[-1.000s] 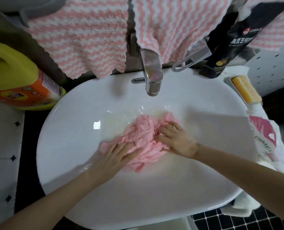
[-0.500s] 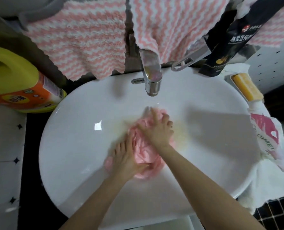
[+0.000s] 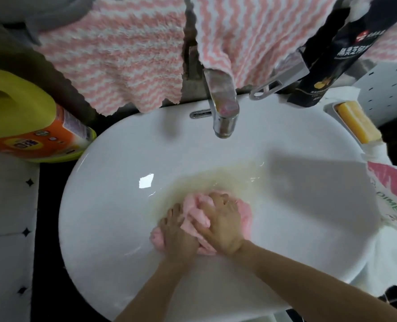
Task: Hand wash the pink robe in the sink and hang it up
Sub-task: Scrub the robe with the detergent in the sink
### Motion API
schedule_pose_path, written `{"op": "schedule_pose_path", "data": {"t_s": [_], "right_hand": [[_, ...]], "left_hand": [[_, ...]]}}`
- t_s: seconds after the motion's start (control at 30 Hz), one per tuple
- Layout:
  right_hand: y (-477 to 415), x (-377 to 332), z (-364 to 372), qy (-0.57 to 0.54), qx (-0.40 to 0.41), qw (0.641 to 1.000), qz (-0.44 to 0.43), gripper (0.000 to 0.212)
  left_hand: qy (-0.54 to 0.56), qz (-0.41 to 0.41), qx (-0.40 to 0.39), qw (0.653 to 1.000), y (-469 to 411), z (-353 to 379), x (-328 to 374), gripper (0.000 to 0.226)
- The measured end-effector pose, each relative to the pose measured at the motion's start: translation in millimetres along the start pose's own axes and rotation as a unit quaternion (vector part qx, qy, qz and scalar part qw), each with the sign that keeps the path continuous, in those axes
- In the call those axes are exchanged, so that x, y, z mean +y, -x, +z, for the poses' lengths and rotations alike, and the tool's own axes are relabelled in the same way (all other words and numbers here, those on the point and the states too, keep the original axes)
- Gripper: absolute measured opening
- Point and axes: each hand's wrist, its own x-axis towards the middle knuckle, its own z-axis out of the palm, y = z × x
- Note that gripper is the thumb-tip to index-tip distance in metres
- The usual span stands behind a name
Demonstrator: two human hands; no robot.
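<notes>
Reader: Hands, head view: how do they sit on the garment?

Legend: Left hand lies with its fingers fairly straight, pressing down on the near left part of the robe. Right hand overlaps it, fingers curled over the top of the bunch and clutching the cloth. The robe is wadded under both palms at the bottom of the sink, in shallow yellowish water that spreads beyond the fingertips.

Reader: Risks from this position?

Legend: Three, as a judgement.
- (a) Both palms cover one tight wad, so the inner folds may go unscrubbed unless the bundle is opened and turned.
- (b) A hard shove toward the tap, which stands beyond the fingertips, could send water up the smooth wall and over the rim. It would spill toward the detergent jug, well to the left of the left hand, or the soap bar, well to the right of the right hand.
- (c) Wet cloth is heavy and slippery. Lifted unwrung on a single clutch, it could slide back or drip on the way to hanging.

No stream shows at the tap. The drain is hidden under the cloth, so whether it is plugged cannot be told.
</notes>
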Motion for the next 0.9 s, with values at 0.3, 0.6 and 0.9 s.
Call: {"op": "schedule_pose_path", "data": {"t_s": [0.3,0.6,0.9], "right_hand": [[-75.9,15.5,-16.4,-0.178,-0.005,0.967,0.185,0.016],[-32.4,1.9,13.5,0.016,0.037,0.998,0.05,0.035],[-60.1,-3.6,-15.8,-0.093,0.111,0.977,0.158,0.034]], "left_hand": [[0.013,-0.06,-0.063,0.996,-7.6,0.0,2.5,0.061],[0.087,-0.029,0.028,0.995,-8.4,8.1,-4.6,0.064],[0.0,-0.047,0.098,0.994,-2.8,16.2,-3.8,0.07]]}}
